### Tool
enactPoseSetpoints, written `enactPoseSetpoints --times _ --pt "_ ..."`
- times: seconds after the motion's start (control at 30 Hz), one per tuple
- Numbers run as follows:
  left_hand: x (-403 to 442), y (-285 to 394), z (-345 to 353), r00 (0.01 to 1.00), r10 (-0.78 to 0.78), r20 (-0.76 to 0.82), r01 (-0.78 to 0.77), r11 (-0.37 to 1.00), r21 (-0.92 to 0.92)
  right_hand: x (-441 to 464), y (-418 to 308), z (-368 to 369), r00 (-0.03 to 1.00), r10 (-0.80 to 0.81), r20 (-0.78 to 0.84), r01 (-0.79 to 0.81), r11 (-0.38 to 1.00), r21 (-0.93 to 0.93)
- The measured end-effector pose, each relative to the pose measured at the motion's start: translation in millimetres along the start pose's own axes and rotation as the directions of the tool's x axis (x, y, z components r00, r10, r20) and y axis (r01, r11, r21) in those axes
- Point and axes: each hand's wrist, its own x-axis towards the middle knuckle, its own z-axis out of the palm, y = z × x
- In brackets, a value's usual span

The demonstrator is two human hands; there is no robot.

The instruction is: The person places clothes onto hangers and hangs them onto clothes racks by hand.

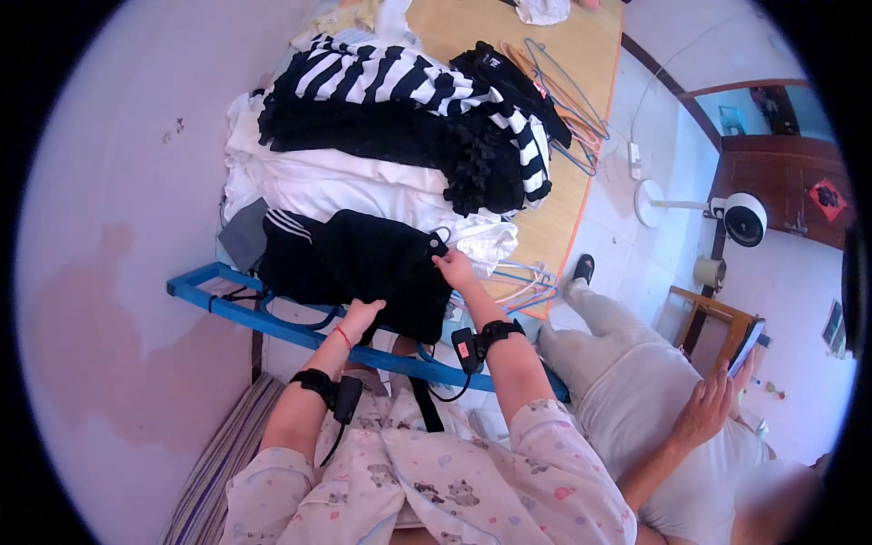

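A black garment (354, 259) with white stripes at its left corner lies folded in front of me, near the blue frame; I cannot make out its exact kind. My left hand (365, 316) is closed on its lower edge. My right hand (454, 271) pinches its right edge, just below a small round light spot like a button or label. Behind it is a heap of white clothes (336, 177). A black-and-white striped garment (372, 74) and a black ruffled garment (363, 127) lie on top of that heap.
A blue metal bar (300, 334) crosses in front of me. Hangers (522, 286) lie at the right edge of the wooden table (581, 195), with more hangers (568, 100) farther back. At right, a seated person (636, 381) holds a phone (747, 347); a white fan (740, 218) stands beyond.
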Motion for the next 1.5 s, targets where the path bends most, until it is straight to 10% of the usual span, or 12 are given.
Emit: enactPoseSetpoints --times 0.27,0.33,0.5,1.1,1.27,1.5 --pt "2 -6 7 0.999 0.020 -0.027 -0.018 0.996 0.088 -8 -45 -5 0.956 -0.061 -0.287 -0.073 0.898 -0.434" --pt "-17 19 11 0.999 -0.046 -0.029 0.048 0.997 0.068 -11 -57 -2 0.714 -0.635 -0.294 0.331 0.676 -0.658" --pt "-1 4 7 0.993 0.041 0.107 -0.031 0.996 -0.087 -31 -64 13 0.784 -0.504 0.364 0.619 0.583 -0.527" --pt "-16 15 7 0.998 0.053 0.042 -0.048 0.995 -0.092 -27 -40 24 0.968 -0.130 0.216 0.226 0.828 -0.514" --pt "-7 5 9 0.992 0.086 0.095 -0.072 0.988 -0.138 -42 -55 16 0.923 -0.318 0.219 0.378 0.628 -0.680" --pt "-4 4 14 0.988 0.148 0.043 -0.141 0.980 -0.143 -46 -65 25 0.947 -0.161 0.277 0.319 0.429 -0.845"
